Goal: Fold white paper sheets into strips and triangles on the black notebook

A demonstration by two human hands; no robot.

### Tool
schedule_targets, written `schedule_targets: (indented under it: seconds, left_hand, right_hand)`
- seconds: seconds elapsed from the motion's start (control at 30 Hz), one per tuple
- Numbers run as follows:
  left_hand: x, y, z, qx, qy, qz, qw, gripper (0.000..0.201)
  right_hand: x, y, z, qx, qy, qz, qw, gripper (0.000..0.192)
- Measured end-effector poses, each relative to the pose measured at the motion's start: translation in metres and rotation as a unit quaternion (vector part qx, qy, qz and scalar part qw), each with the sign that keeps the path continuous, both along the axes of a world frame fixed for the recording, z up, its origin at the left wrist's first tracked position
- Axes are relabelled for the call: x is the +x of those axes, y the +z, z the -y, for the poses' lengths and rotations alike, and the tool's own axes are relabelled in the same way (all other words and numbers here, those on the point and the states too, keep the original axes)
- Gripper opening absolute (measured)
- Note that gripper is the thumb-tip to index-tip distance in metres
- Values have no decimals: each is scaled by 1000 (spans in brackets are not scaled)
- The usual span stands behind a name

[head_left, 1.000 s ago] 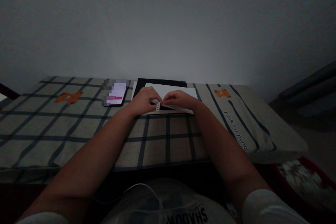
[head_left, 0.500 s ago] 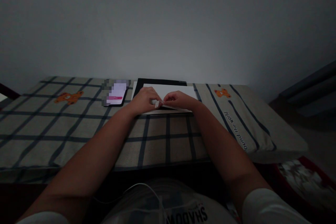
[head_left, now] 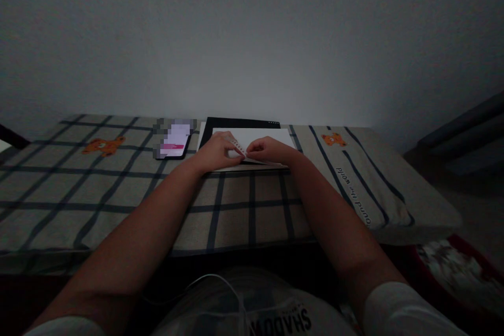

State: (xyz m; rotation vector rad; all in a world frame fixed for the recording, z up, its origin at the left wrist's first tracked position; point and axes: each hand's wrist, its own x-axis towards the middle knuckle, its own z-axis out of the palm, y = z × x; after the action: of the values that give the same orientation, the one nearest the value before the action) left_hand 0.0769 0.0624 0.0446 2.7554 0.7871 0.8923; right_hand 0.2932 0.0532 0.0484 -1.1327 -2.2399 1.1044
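My left hand (head_left: 220, 150) is closed over a small white strip (head_left: 238, 146) with a row of dark marks along it. Thumb and forefinger come together at the strip's near end. Beside it, touching or almost touching, are the pinched fingertips of my right hand (head_left: 264, 149); what they grip is too small to make out. Under both hands lies a white sheet of paper (head_left: 271, 135), its near edge slightly raised over something dark. A black sheet or cover (head_left: 240, 122) with small pale marks at its far right corner sticks out behind the paper.
A phone (head_left: 175, 139) with a lit, partly blurred screen lies left of the papers. The checked cloth (head_left: 252, 210) with orange bear prints covers the table, which stands against a grey wall (head_left: 252, 37). A white cable (head_left: 212, 275) hangs over my lap.
The white strip in my left hand has turned, so its marked row now slants across between my hands. The white paper has shifted slightly. Both arms are nearly still.
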Motion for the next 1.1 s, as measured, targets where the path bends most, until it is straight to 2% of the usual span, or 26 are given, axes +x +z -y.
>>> schedule_targets:
  seconds: [0.13, 0.27, 0.6, 1.1]
  left_hand:
    - [0, -1, -1, 0, -18, -4, 1000, 14]
    - [1, -1, -2, 15, -13, -7, 1000, 13]
    - [1, -1, 0, -4, 2, 3, 1000, 13]
    - [0, 2, 2, -25, 10, -2, 1000, 16]
  right_hand:
    - [0, 0, 0, -9, 12, -6, 1000, 31]
    - [0, 2, 2, -10, 14, -4, 1000, 31]
    - [-2, 4, 3, 10, 14, -2, 1000, 34]
    - [-5, -3, -1, 49, 7, -20, 999, 31]
